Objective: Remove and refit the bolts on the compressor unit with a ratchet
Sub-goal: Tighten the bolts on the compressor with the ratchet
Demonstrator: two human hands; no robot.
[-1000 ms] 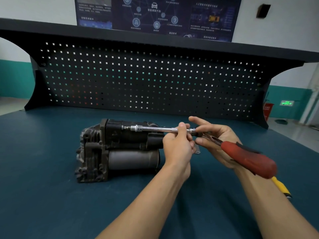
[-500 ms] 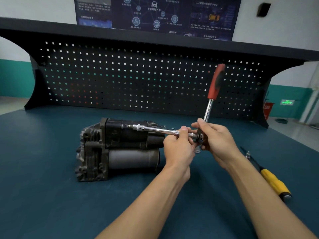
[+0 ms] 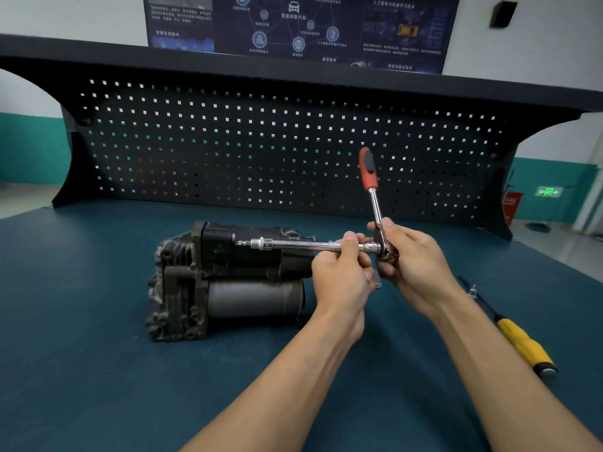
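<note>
A dark grey compressor unit (image 3: 228, 278) lies on its side on the teal bench top (image 3: 81, 370). A ratchet with a red handle (image 3: 368, 168) points up and slightly left. Its long chrome extension bar (image 3: 293, 245) runs level to the left, above the compressor's top, with a small bit at its tip near the unit's upper left. My left hand (image 3: 342, 275) pinches the extension bar near its right end. My right hand (image 3: 414, 259) grips the ratchet head where bar and handle meet. The bolts are too small to make out.
A yellow-handled screwdriver (image 3: 522, 344) lies on the bench to the right, with a small metal piece (image 3: 472, 291) beside its shaft. A black pegboard back panel (image 3: 293, 151) with a shelf on top closes off the far edge of the bench.
The ratchet handle swung from low on the right, near my right forearm, up to nearly vertical, and now leans slightly left. Both hands stayed on the tool.
</note>
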